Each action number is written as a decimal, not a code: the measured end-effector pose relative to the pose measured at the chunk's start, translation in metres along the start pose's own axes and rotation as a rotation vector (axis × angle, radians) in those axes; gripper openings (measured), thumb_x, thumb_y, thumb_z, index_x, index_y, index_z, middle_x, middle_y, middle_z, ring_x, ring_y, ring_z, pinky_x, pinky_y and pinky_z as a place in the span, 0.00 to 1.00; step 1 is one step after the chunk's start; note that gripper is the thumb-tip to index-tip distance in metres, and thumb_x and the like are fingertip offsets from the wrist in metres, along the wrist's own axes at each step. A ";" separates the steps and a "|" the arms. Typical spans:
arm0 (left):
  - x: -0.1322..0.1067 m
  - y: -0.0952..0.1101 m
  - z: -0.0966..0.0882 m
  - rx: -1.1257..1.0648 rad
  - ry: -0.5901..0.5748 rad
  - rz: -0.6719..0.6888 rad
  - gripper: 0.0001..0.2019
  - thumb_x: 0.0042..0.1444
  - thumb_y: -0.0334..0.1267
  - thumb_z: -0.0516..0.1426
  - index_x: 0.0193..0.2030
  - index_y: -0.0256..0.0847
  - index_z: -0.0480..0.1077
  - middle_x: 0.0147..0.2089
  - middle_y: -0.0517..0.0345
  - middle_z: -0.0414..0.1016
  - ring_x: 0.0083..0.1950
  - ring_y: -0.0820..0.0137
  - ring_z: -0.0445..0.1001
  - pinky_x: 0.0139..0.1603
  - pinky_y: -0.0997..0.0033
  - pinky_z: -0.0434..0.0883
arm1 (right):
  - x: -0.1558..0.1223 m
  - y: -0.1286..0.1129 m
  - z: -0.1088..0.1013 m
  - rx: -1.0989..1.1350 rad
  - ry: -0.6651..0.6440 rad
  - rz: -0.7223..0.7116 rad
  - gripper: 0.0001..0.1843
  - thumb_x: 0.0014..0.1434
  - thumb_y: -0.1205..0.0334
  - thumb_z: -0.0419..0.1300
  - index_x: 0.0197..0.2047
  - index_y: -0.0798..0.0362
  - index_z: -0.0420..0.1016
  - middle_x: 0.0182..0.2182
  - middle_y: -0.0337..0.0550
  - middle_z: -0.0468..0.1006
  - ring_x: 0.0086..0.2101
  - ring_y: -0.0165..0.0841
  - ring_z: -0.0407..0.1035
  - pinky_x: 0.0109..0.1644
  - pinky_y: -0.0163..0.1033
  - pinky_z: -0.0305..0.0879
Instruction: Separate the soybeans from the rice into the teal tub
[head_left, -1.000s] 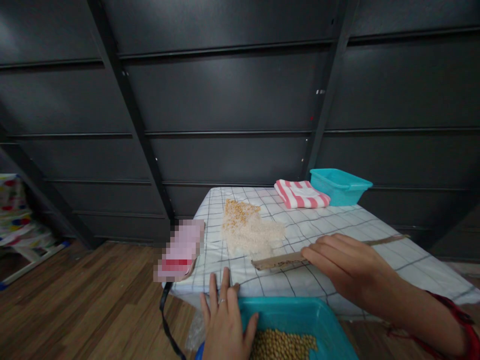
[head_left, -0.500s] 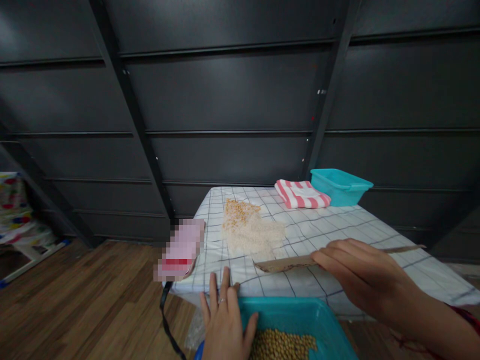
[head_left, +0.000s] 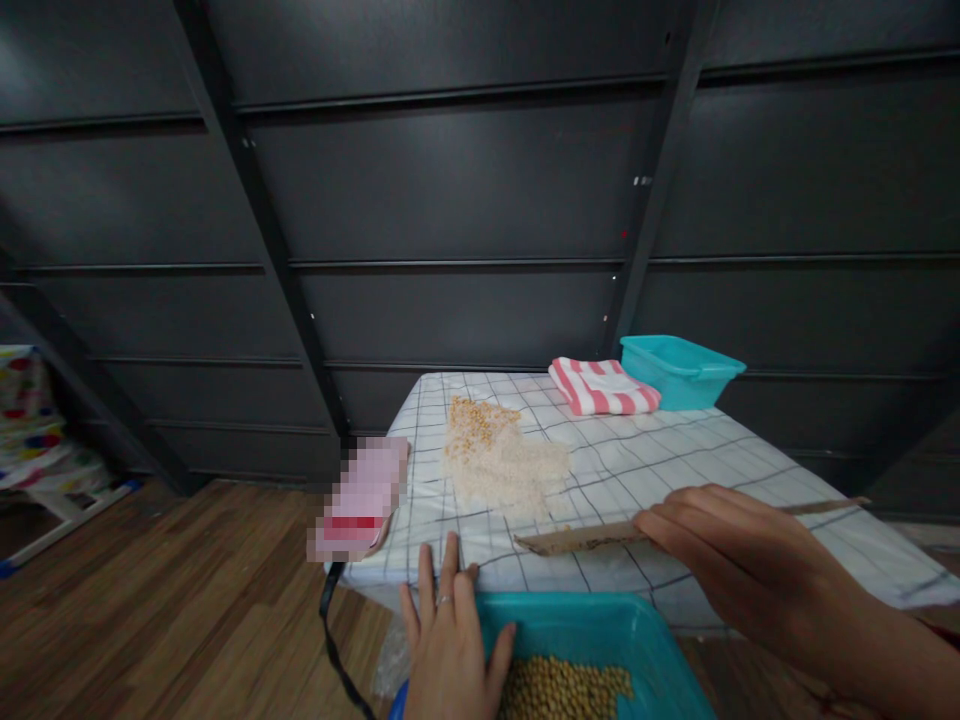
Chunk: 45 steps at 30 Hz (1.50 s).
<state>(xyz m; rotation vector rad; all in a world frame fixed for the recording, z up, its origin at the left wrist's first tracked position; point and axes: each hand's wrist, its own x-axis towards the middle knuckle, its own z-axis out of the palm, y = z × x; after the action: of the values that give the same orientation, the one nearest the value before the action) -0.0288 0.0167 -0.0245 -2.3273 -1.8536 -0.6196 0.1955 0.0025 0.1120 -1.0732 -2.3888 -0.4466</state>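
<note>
My right hand (head_left: 720, 540) is closed round a long brown strip, apparently cardboard (head_left: 577, 538), held low over the front of the checked tablecloth (head_left: 667, 460). One end of the strip points left, the other runs out past my hand to the right. At the table's front edge is a teal basin (head_left: 562, 605) with yellowish beans (head_left: 566, 690) in it. My left hand (head_left: 454, 640) lies over the basin's left corner, fingers stretched and spread, thumb over the inside. Beyond the strip, pale grains (head_left: 514, 475) lie spread on the cloth, with yellow kernels (head_left: 476, 420) among them at the back.
A folded red-and-white striped towel (head_left: 604, 387) and a second teal basin (head_left: 679, 375) sit at the back right. On the left table edge lies a blurred pink object (head_left: 364, 495), with a black strap (head_left: 334, 640) hanging below. A dark panelled wall (head_left: 450, 200) stands behind.
My right hand and the strip have shifted slightly right and toward me, away from the grains. My left hand has stayed in place on the basin.
</note>
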 end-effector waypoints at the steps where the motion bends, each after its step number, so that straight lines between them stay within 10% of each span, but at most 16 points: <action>1: 0.000 0.000 0.000 0.005 0.002 0.002 0.16 0.51 0.38 0.48 0.45 0.33 0.66 0.63 0.42 0.54 0.63 0.44 0.45 0.55 0.37 0.55 | -0.001 0.000 0.001 0.018 -0.015 0.020 0.12 0.61 0.67 0.43 0.29 0.52 0.62 0.19 0.36 0.65 0.21 0.26 0.58 0.23 0.32 0.56; 17: 0.001 0.002 0.001 -0.014 0.005 -0.004 0.16 0.51 0.38 0.48 0.45 0.35 0.65 0.63 0.41 0.54 0.63 0.45 0.45 0.56 0.37 0.53 | -0.006 0.025 0.004 -0.288 0.100 -0.145 0.15 0.53 0.79 0.43 0.34 0.54 0.66 0.23 0.39 0.70 0.26 0.29 0.63 0.30 0.35 0.59; 45: -0.001 0.001 0.002 -0.033 0.012 0.008 0.16 0.51 0.37 0.47 0.45 0.33 0.65 0.63 0.39 0.53 0.63 0.43 0.44 0.55 0.35 0.53 | -0.005 -0.001 0.001 0.081 0.043 0.078 0.12 0.61 0.66 0.44 0.27 0.50 0.62 0.18 0.34 0.65 0.19 0.25 0.59 0.21 0.32 0.58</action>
<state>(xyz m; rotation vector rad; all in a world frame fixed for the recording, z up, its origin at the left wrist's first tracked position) -0.0272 0.0163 -0.0262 -2.3446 -1.8416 -0.6663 0.1977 -0.0004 0.1085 -1.1042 -2.2982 -0.3391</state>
